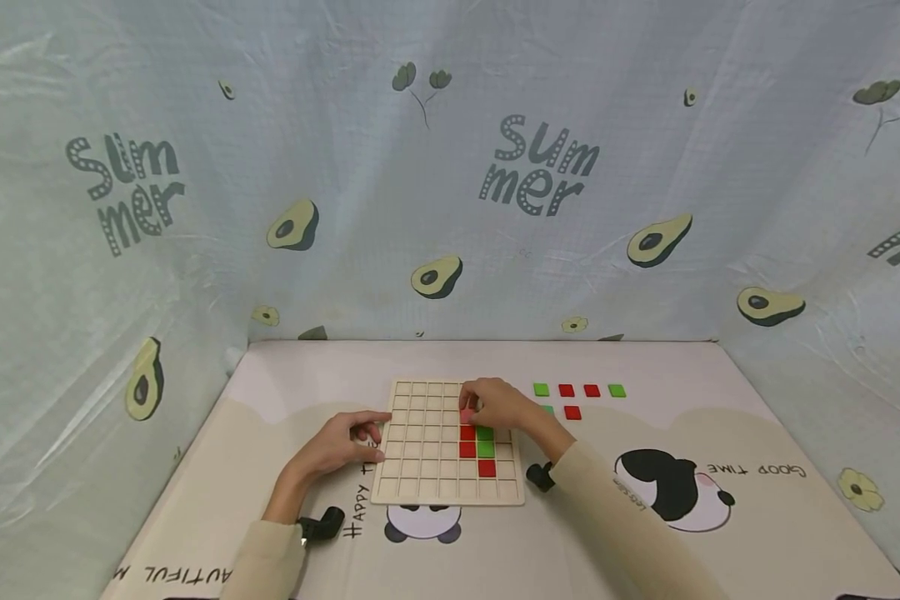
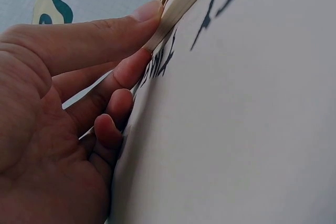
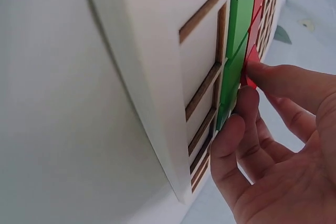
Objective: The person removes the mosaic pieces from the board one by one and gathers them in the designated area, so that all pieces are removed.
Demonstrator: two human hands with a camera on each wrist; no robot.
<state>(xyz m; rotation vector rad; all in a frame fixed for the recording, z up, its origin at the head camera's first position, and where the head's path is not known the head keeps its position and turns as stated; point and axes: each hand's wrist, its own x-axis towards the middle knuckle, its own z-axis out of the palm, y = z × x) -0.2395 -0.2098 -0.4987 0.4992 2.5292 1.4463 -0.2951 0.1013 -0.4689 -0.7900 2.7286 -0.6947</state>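
A pale wooden grid board [image 1: 420, 433] lies on the table. My right hand [image 1: 501, 403] reaches over its right half and pinches a small red square tile [image 3: 252, 61] between thumb and fingers, at a cell beyond two red tiles [image 1: 467, 442]. Beside these, green tiles [image 3: 236, 24] fill cells, and another red tile [image 1: 487, 468] sits nearer the front edge. My left hand [image 1: 336, 443] is at the board's left side, thumb and index fingertip touching its edge; in the left wrist view the other fingers [image 2: 121, 103] bend loosely beneath.
Right of the board's far end lie two rows of loose tiles, among them a green tile [image 1: 542, 389] and a red tile [image 1: 572, 412]. The printed tablecloth [image 1: 570, 533] runs back to a hanging patterned sheet [image 1: 360, 200]. Both wrists wear black camera mounts [image 1: 322, 525].
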